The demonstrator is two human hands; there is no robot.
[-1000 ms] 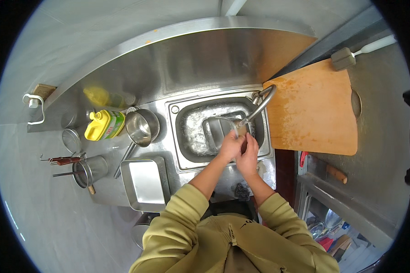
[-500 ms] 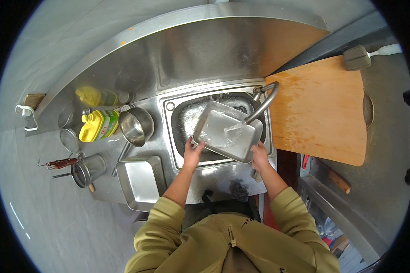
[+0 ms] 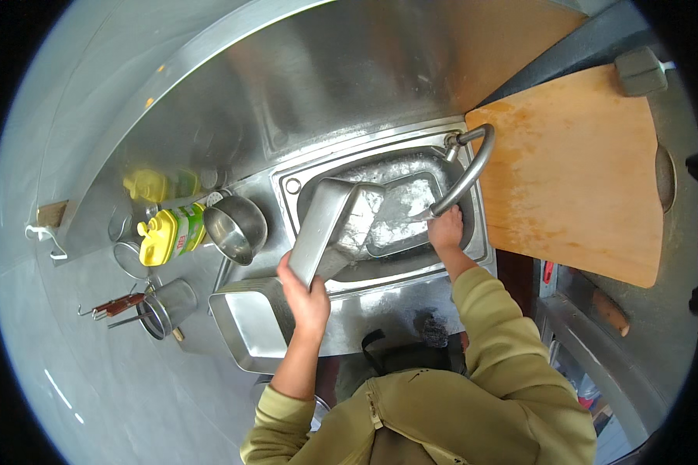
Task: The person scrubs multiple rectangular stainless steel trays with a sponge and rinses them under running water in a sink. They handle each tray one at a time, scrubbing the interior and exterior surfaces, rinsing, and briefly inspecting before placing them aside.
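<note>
My left hand (image 3: 309, 301) is closed on the edge of a rectangular metal pan (image 3: 323, 232), held steeply tilted over the left part of the sink. A second rectangular metal pan (image 3: 374, 252) lies in the sink basin, with water in it. My right hand (image 3: 446, 229) is at this pan's right side, just below the tap's spout, its fingers curled at the rim and partly hidden. The curved metal tap (image 3: 481, 159) reaches over the sink (image 3: 292, 203) from its back right corner.
Left of the sink are stacked metal pans (image 3: 223, 329), a steel saucepan (image 3: 236, 229), a yellow jug (image 3: 157, 238) and a metal container (image 3: 180, 298) with utensils. A wooden board (image 3: 566, 178) lies on the right, with a grey-headed brush (image 3: 640, 71) at its far corner.
The pan, held level under the tap by both hands, is now tipped up and shifted left in my left hand. My right hand has left it and moved to the pan in the basin.
</note>
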